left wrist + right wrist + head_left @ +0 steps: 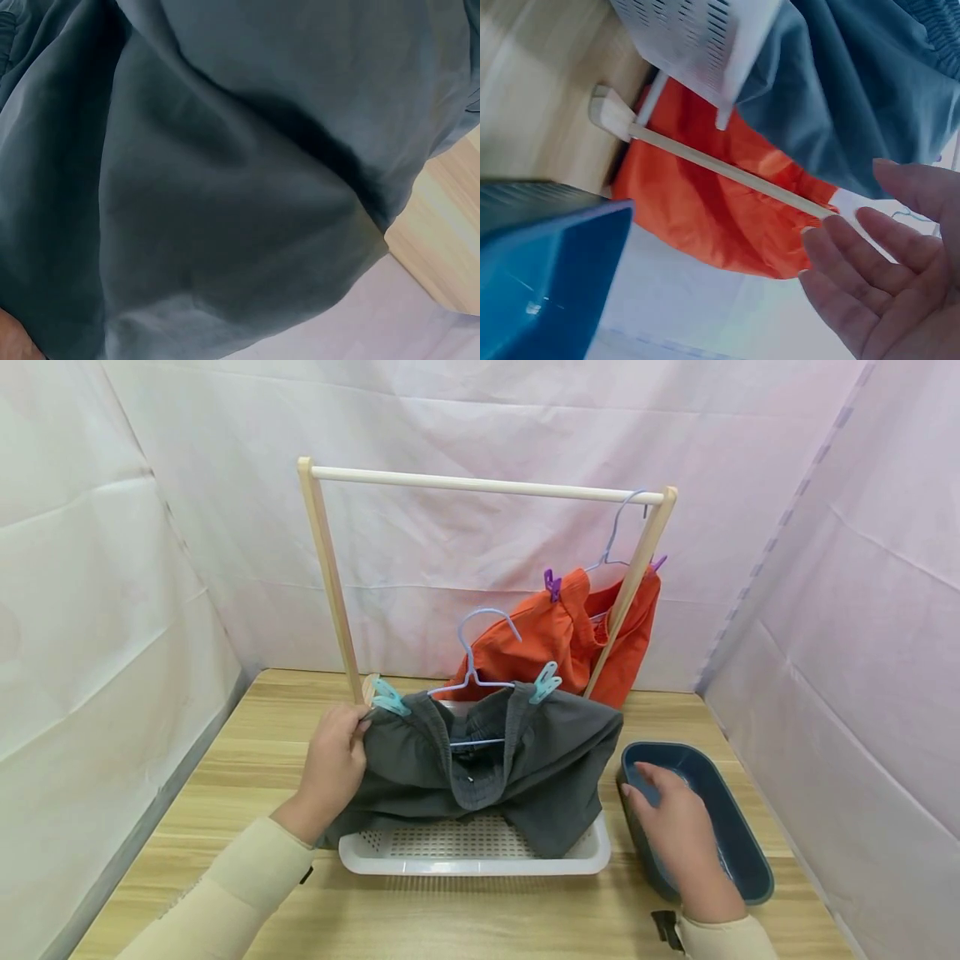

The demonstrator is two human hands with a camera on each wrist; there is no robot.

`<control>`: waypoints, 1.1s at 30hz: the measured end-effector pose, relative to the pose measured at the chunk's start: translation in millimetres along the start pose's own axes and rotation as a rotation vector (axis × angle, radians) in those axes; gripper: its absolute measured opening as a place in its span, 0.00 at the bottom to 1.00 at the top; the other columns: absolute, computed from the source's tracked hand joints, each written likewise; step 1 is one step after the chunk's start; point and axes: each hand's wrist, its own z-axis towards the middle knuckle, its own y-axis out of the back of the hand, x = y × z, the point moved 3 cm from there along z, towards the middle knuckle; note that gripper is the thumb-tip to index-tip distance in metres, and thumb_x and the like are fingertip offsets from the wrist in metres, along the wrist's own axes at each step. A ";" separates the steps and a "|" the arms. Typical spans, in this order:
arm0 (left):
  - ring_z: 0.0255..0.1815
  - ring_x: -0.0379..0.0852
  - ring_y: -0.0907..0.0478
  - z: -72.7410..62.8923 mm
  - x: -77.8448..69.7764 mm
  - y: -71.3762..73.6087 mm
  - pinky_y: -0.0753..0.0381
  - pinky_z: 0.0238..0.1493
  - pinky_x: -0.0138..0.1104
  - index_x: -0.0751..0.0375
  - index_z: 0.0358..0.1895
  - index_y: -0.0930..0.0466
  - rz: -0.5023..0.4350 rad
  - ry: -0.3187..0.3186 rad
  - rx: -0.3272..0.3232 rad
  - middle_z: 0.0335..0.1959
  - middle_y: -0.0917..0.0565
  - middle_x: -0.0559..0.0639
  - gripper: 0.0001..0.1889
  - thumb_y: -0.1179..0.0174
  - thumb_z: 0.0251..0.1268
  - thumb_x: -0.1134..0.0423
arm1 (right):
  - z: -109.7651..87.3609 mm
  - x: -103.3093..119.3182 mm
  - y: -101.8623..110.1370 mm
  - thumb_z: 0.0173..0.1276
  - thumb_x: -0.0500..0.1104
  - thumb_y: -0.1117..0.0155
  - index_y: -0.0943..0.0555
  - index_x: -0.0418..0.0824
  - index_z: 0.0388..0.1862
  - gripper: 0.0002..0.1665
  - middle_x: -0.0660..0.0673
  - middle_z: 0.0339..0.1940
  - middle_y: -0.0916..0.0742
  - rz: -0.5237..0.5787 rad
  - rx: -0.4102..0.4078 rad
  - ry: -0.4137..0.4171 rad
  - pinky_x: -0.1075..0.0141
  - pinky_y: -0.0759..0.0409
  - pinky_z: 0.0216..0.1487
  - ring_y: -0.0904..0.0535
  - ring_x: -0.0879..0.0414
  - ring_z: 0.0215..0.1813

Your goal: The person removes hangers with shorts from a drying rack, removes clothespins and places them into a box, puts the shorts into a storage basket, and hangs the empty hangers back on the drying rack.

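Note:
Dark grey shorts (555,760) are fastened to a light blue wire hanger (472,672) by two teal clothespins, a left clothespin (390,697) and a right clothespin (546,682). My left hand (333,768) pinches the shorts at their upper left edge, just below the left clothespin. The hanger's hook points up and is off the rod. My right hand (675,827) is over the dark blue bin (738,827), its fingers loosely spread and holding nothing. In the left wrist view, grey cloth (225,195) fills most of the frame.
A white perforated basket (480,864) stands beneath the shorts. Behind it rises a wooden rack with a white rod (480,485). Orange shorts (543,635) hang at its right end on another blue hanger (611,539) with purple clothespins (552,585). White cloth walls surround the table.

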 end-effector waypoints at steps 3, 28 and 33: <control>0.34 0.56 0.26 -3.2 -0.8 -0.8 0.24 0.37 0.45 0.75 0.35 0.24 0.001 -0.006 0.022 0.30 0.22 0.62 0.09 0.46 0.55 0.88 | 1.9 5.0 6.1 0.66 0.41 0.35 0.24 0.31 0.60 0.25 0.29 0.58 0.21 -0.005 -0.081 0.053 0.40 0.28 0.56 0.27 0.33 0.60; 0.37 0.51 0.24 -20.7 -3.9 -10.7 0.20 0.41 0.42 0.70 0.37 0.24 -0.013 -0.090 0.121 0.32 0.21 0.55 0.12 0.42 0.53 0.87 | 30.3 40.9 4.8 0.63 0.36 0.33 0.19 0.36 0.55 0.20 0.36 0.54 0.17 -0.065 -0.040 0.312 0.43 0.25 0.56 0.23 0.39 0.58; 0.37 0.49 0.24 -22.0 -3.3 -12.6 0.19 0.40 0.41 0.69 0.36 0.24 -0.028 -0.096 0.132 0.32 0.21 0.54 0.12 0.42 0.54 0.87 | 31.1 39.1 0.6 0.62 0.34 0.33 0.15 0.38 0.44 0.11 0.41 0.44 0.14 -0.041 -0.075 0.376 0.47 0.20 0.49 0.19 0.43 0.50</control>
